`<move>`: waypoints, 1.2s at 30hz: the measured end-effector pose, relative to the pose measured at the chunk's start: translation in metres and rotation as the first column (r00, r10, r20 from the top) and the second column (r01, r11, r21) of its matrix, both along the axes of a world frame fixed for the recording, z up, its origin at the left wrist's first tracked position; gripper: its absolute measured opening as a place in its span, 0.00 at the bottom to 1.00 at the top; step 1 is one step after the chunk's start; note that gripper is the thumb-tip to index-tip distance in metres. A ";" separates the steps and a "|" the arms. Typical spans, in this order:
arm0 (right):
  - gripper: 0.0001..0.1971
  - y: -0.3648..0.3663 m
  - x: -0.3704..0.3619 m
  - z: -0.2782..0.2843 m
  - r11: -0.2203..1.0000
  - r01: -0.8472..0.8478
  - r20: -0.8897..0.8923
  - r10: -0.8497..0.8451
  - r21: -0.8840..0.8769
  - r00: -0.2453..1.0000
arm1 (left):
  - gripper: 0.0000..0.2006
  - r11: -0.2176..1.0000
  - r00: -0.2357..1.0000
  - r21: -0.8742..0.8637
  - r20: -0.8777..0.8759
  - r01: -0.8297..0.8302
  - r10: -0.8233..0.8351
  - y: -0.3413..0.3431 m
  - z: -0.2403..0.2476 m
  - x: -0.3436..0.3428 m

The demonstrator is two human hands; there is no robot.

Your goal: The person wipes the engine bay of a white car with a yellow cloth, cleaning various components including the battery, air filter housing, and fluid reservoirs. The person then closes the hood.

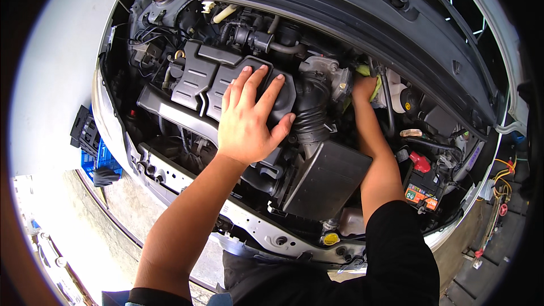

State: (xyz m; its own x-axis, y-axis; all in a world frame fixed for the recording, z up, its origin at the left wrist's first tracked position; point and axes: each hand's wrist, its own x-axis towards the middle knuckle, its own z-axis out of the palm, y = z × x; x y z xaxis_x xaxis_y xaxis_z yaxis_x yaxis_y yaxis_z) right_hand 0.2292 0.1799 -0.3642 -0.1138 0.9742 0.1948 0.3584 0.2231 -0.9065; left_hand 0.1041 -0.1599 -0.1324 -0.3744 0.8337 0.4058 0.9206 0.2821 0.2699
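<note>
My left hand (249,113) rests flat on the black plastic engine cover (198,82), its fingers spread and nothing in them. Deep at the back of the engine bay, my right hand (364,88) is closed around a yellow-green cloth (376,89), whose edges show above and beside the fingers. Most of those fingertips are hidden. Just left of that hand is a grey metal housing (341,83) joined to a ribbed black intake hose (311,102). A black air filter box (328,181) lies between my forearms.
Right of my right forearm are a battery (422,190) with a red terminal cover (420,162) and a white reservoir with a black cap (408,101). A yellow cap (330,239) sits near the front crossmember (255,224). Outside, a blue crate (102,158) stands at left.
</note>
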 end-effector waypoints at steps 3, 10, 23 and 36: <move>0.21 -0.002 -0.007 0.007 0.960 -0.066 -0.065 0.050 -0.273 0.997 | 0.33 1.000 1.000 0.009 0.000 -0.003 0.003 -0.001 0.000 0.001; 0.27 0.002 -0.023 0.017 0.950 -0.234 -0.131 0.210 -0.206 0.969 | 0.33 1.000 1.000 0.023 0.018 -0.005 0.004 -0.001 0.000 0.002; 0.27 0.000 -0.053 -0.012 0.580 -0.548 -0.271 0.497 -0.602 0.824 | 0.34 1.000 1.000 0.005 0.012 0.001 -0.001 0.000 0.000 -0.001; 0.36 -0.057 0.037 0.063 0.844 -0.291 -0.139 0.256 -0.450 0.957 | 0.33 0.999 1.000 0.040 -0.019 0.000 0.000 0.000 0.002 0.003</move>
